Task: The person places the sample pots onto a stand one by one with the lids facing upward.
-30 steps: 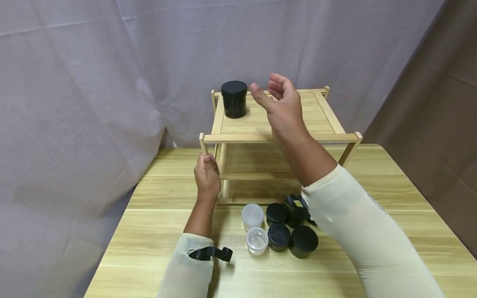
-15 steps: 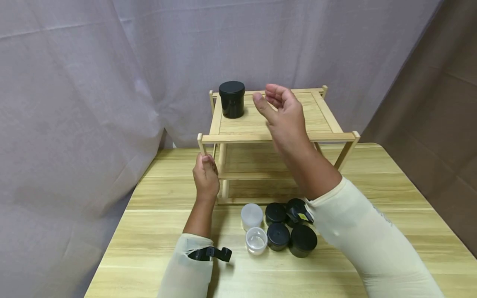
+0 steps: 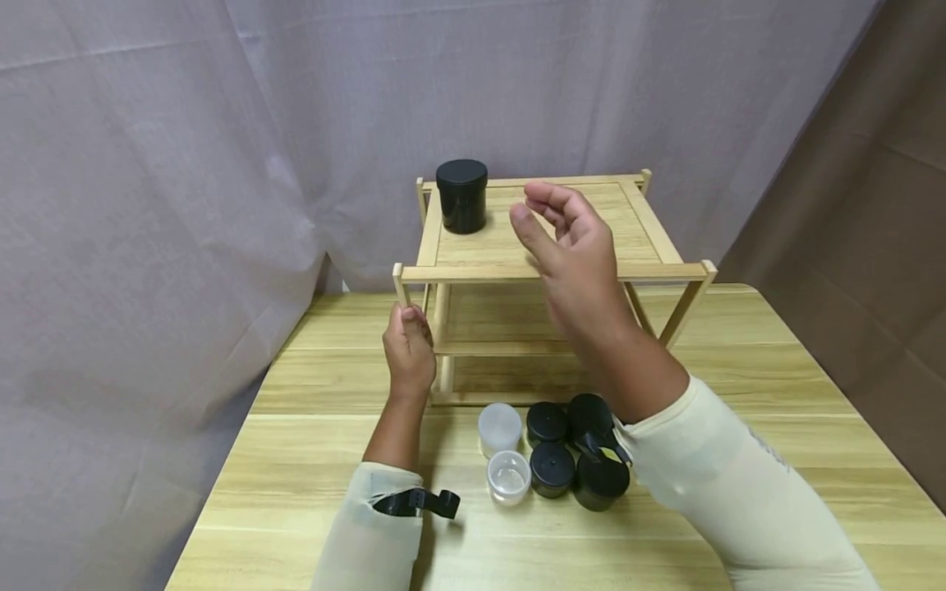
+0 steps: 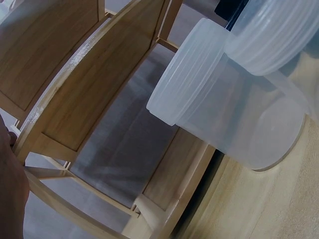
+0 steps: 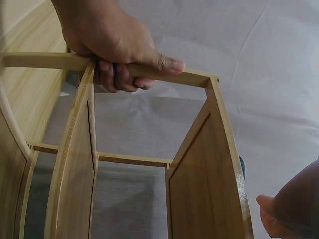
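My left hand (image 3: 409,353) grips the front left post of a light wooden three-tier rack (image 3: 510,250); in the right wrist view the curled fingers of that left hand (image 5: 117,37) wrap the post, thumb along it. Above the top shelf, my right hand (image 3: 580,254) hovers with nothing in it, fingers loosely bent and thumb apart. To its left, a black lidded jar (image 3: 463,201) stands upright on the shelf's left side. The right hand (image 5: 286,211) also shows at the lower right corner of the right wrist view, beyond the rack.
In front of the rack, two translucent jars (image 3: 499,427) stand on the wooden table (image 3: 310,492), close to several black jars (image 3: 553,469). A black strap (image 3: 609,447) hanging at the right sleeve overlaps the black jars. Grey curtain (image 3: 369,98) hangs behind.
My right hand has drawn back from the black jar, moving right and towards me, its fingers bending slightly more. My left hand keeps its grip on the post.
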Motion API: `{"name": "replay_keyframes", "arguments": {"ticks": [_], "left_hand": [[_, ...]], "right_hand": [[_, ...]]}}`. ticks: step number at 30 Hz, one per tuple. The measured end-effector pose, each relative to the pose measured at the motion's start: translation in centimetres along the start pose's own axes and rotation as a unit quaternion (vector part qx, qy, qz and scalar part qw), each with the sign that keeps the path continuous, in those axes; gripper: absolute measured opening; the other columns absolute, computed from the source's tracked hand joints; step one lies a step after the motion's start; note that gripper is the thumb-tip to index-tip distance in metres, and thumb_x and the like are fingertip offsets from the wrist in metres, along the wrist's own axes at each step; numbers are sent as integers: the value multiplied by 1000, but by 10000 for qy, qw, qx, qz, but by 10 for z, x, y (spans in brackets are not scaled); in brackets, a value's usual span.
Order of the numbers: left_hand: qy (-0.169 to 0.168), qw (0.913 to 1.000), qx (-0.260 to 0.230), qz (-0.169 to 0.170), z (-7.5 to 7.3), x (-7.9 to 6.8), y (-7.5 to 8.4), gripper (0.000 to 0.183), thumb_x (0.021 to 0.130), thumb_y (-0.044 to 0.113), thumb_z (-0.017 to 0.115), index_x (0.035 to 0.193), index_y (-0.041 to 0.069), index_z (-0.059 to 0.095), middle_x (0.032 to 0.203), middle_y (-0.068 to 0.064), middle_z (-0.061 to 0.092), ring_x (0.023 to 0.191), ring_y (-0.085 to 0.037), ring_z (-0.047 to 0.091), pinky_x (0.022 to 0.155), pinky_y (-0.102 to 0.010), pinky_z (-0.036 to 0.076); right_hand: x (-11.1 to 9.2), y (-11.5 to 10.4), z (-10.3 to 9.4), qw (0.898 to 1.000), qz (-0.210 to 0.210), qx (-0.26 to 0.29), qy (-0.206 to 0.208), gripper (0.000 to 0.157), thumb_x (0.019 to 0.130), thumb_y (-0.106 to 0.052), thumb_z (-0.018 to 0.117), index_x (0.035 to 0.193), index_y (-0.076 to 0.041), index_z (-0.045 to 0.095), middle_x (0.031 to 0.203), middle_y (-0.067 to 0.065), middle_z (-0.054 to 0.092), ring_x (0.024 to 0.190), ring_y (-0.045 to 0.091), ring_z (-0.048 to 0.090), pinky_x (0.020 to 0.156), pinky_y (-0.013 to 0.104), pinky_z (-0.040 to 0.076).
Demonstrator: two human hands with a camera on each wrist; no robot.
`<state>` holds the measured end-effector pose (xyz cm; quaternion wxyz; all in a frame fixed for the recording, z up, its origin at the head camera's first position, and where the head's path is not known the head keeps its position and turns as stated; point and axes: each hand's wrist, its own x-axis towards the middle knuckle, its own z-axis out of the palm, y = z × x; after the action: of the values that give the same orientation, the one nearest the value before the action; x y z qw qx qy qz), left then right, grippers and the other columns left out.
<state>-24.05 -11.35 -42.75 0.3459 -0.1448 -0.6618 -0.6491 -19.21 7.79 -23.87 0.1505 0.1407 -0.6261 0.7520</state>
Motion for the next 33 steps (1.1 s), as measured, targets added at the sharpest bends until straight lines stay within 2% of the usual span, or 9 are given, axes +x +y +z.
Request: {"name": "replay_keyframes", "arguments": {"ticks": [7, 9, 15, 18, 22, 24, 28, 29, 33], "left_hand": [[-6, 10000, -32, 1, 0, 0, 1, 89, 104, 77, 27, 88, -9, 46, 60, 9, 37, 50, -1, 32, 44, -16, 27], [2, 10000, -55, -8, 0, 0, 0, 89, 104, 77, 27, 87, -9, 45, 60, 9, 37, 50, -1, 32, 44, -16, 26], [33, 10000, -35, -34, 0, 0, 0, 90, 103, 77, 28, 87, -10, 45, 60, 9, 37, 50, -1, 33, 45, -16, 27], [59, 10000, -9, -47, 1, 0, 1, 92, 103, 78, 27, 88, -10, 46, 60, 9, 38, 50, -1, 34, 45, -16, 28], [79, 9999, -17, -64, 1, 0, 2, 92, 103, 78, 27, 87, -10, 45, 61, 9, 37, 51, -1, 33, 45, -15, 27], [67, 9999, -48, -88, 1, 1, 2, 92, 103, 79, 28, 87, -10, 45, 61, 9, 37, 51, -1, 33, 45, -15, 27], [58, 9999, -27, -95, 1, 0, 3, 91, 102, 79, 28, 87, -9, 45, 61, 9, 37, 50, -1, 33, 45, -16, 27], [57, 9999, -19, -97, 1, 0, 3, 91, 102, 79, 28, 87, -9, 45, 61, 9, 37, 50, -1, 33, 45, -16, 27], [87, 9999, 20, -81, 1, -1, 3, 92, 102, 79, 28, 87, -9, 45, 61, 9, 37, 50, -1, 33, 45, -16, 27]], "right_hand": [[-13, 1, -6, 9997, -26, -169, -181, 34, 110, -16, 68, 141, -5, 59, 147, 2, 55, 150, 10, 48, 121, 25, 45], [-15, 2, -9, 9994, -153, -216, -218, 35, 110, -15, 68, 142, -4, 59, 148, 1, 55, 152, 10, 46, 124, 25, 43], [-26, 11, -16, 9970, -629, 33, -453, 24, 107, -1, 67, 130, -6, 64, 149, 5, 54, 152, 16, 46, 113, 23, 48], [-32, 16, -18, 9923, -1001, 322, -662, 25, 103, 8, 65, 121, -9, 69, 146, 9, 54, 150, 23, 47, 108, 25, 53], [-35, 23, -22, 9830, -1430, 747, -881, 34, 96, 15, 62, 115, -12, 72, 140, 10, 56, 142, 29, 50, 105, 32, 59], [-37, 26, -24, 9794, -1542, 890, -956, 36, 93, 17, 61, 114, -9, 72, 138, 10, 56, 136, 29, 54, 102, 34, 61], [-41, 31, -29, 9762, -1569, 940, -1166, 32, 90, 20, 61, 111, -1, 73, 133, 12, 60, 121, 25, 63, 95, 30, 63], [-43, 32, -31, 9751, -1568, 930, -1259, 28, 90, 20, 61, 109, 4, 71, 131, 11, 62, 117, 24, 65, 94, 29, 63], [-48, 41, -38, 9673, -1629, 704, -1813, 23, 88, 24, 61, 101, 7, 71, 114, 5, 71, 107, 19, 69, 90, 26, 62]]}}
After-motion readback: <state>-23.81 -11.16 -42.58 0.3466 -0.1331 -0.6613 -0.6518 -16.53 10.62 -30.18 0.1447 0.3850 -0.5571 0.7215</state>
